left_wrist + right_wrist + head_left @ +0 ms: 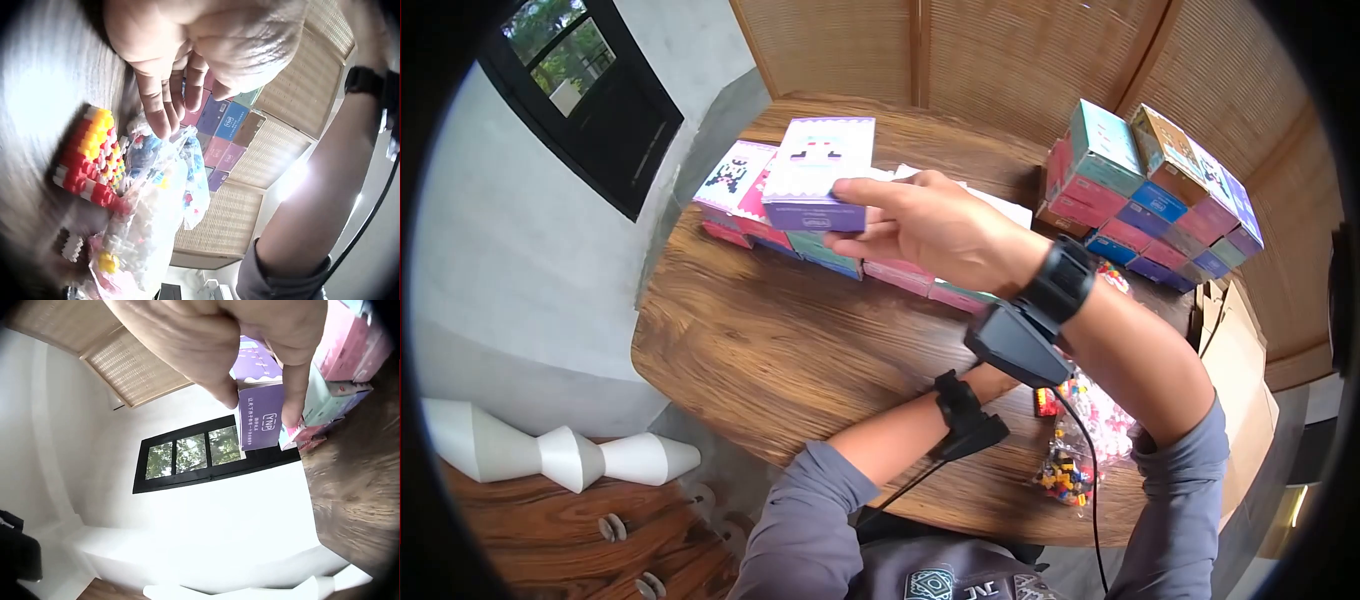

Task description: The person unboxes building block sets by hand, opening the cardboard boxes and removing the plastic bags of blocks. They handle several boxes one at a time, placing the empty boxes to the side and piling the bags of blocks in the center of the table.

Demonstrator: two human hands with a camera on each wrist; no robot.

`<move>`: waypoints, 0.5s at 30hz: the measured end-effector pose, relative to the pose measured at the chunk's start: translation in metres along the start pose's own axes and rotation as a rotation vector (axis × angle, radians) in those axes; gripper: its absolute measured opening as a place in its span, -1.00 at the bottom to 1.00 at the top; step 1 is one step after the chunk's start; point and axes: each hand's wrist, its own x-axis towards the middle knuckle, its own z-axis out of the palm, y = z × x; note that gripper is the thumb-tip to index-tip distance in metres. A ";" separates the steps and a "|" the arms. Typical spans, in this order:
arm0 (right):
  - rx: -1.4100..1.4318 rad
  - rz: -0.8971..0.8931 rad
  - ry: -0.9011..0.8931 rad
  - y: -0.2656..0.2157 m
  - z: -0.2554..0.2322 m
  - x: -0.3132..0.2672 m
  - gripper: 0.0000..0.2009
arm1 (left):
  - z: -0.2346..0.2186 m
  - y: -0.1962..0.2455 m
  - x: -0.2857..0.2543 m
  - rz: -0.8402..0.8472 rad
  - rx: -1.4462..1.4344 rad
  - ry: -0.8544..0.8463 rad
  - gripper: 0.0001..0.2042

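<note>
My right hand (945, 225) pinches a small purple-and-white cardboard box (818, 160) between thumb and fingers, above the left end of a row of boxes. In the right wrist view, a purple end of this box with white print faces the camera. My left hand (200, 44) hangs over the table with relaxed, slightly bent fingers. Its fingertips are right at a clear plastic bag (153, 219) of white and coloured toy bricks. Beside the bag stands a stepped red, yellow and white brick build (94, 156). From the head view, the right arm hides the left hand.
Pink and green boxes (900, 277) form a low row at the table's far side. A taller stack of coloured boxes (1150, 205) stands at the back right. An opened brown carton (1235, 350) is at the right edge. Cables trail from both wrist cameras.
</note>
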 end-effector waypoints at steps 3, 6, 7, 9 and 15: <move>0.060 -0.007 0.000 0.010 0.015 0.034 -0.59 | 0.001 -0.005 0.007 -0.046 -0.024 0.021 -0.75; 0.046 -0.023 -0.016 0.014 0.020 0.067 -0.55 | 0.003 -0.009 0.017 -0.092 -0.043 0.036 -0.76; 0.043 -0.033 -0.018 0.015 0.022 0.078 -0.54 | 0.002 -0.010 0.018 -0.104 -0.048 0.039 -0.76; 0.044 -0.042 -0.011 0.018 0.026 0.098 -0.54 | 0.001 -0.011 0.019 -0.122 -0.050 0.043 -0.76; 0.122 0.031 0.017 0.034 0.046 0.135 -0.54 | -0.003 -0.018 0.016 -0.170 -0.059 0.051 -0.77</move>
